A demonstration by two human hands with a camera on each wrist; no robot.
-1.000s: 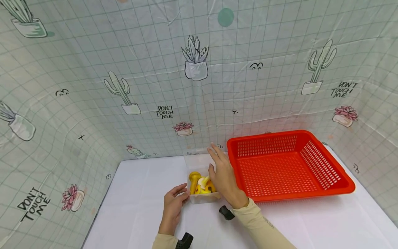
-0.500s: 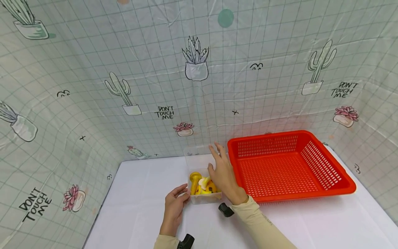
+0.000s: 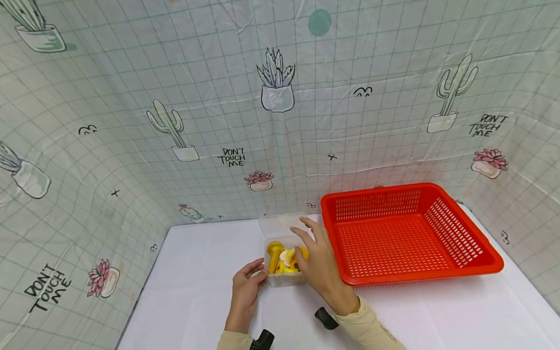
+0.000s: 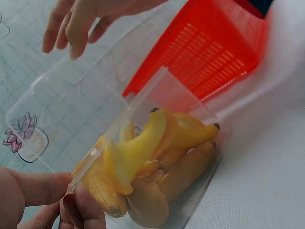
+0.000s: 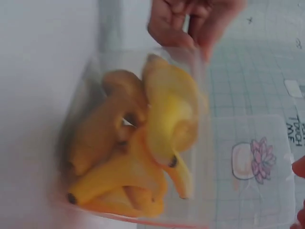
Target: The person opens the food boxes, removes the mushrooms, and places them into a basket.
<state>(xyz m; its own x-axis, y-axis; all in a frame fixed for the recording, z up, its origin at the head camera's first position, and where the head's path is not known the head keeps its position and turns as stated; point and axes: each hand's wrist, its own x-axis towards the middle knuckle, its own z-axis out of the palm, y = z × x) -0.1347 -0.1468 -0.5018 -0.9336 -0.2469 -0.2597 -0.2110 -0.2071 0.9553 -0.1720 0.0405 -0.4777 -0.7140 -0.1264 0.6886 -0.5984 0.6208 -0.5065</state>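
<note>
A small clear plastic box stands on the table, its hinged lid leaning back toward the wall. Inside lie several yellow banana-shaped pieces, some with dark tips, and a mushroom-like piece. My left hand is at the box's left side; in the left wrist view its thumb and finger pinch the rim. Over the box's right side is my right hand, holding nothing, fingers spread and slightly bent near the lid. It hides the box's right edge in the head view.
A large red perforated basket sits just right of the box and the right hand. A white cloth covers the table. Behind rises a grid-patterned curtain printed with potted plants. Each wrist carries a black device.
My right hand has drawn back toward me and a little to the right. The lid leans farther back than before. My left hand stays at the box.
</note>
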